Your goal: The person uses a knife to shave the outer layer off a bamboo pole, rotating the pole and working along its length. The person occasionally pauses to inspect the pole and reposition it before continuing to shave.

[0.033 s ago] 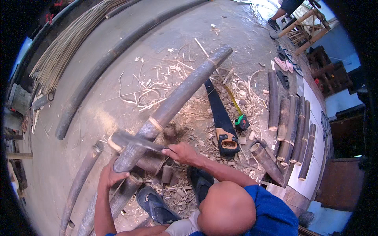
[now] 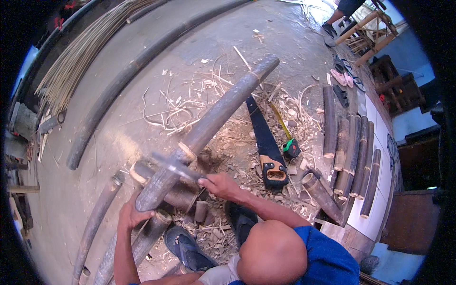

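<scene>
A thick dark bamboo pole (image 2: 223, 111) slants from near my left hand away to the far right. My left hand (image 2: 130, 211) is wrapped round its near end. My right hand (image 2: 221, 185) is closed on a knife, its handle mostly hidden in my fingers. The knife's broad blade (image 2: 178, 167), smeared by motion, lies across the top of the pole, close to a node with a pale scraped ring. Under the pole is a bamboo piece with a pale cut end (image 2: 137, 173). Just right of the pole lies a handsaw (image 2: 261, 133).
Shavings (image 2: 237, 137) cover the floor around the pole. A tape measure (image 2: 291, 148) lies beside the saw. Cut bamboo lengths (image 2: 354, 156) stand in a row at right. One long bamboo pole (image 2: 137, 66) and a bundle of thin strips (image 2: 85, 52) lie at left. Sandals (image 2: 342, 76) sit far right.
The knife blade has swung away from me along the pole, nearer the pale scraped node. My left hand and the pole have stayed in place.
</scene>
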`<action>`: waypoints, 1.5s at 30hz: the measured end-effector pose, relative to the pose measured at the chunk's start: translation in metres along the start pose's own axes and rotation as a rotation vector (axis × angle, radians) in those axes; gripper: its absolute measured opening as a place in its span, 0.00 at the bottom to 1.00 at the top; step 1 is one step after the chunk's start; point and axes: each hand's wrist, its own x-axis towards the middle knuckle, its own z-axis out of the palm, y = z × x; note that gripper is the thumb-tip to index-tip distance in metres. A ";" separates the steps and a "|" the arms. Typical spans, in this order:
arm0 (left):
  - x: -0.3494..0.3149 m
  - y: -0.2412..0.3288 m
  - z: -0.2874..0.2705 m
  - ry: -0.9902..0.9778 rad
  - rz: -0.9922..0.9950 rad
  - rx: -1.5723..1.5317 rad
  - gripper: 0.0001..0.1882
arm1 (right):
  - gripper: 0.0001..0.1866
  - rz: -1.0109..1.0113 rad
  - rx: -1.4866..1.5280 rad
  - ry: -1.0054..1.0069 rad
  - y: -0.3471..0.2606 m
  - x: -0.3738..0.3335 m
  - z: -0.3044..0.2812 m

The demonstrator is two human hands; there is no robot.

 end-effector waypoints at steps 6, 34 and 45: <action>-0.005 0.014 -0.002 0.038 -0.088 -0.040 0.56 | 0.28 0.296 0.451 0.442 0.029 -0.028 -0.025; -0.018 0.018 0.018 0.309 -0.116 0.377 0.49 | 0.23 0.356 0.486 0.249 0.028 0.011 -0.048; 0.007 0.041 0.038 0.301 -0.037 0.497 0.49 | 0.27 0.152 0.186 0.343 0.017 0.069 -0.043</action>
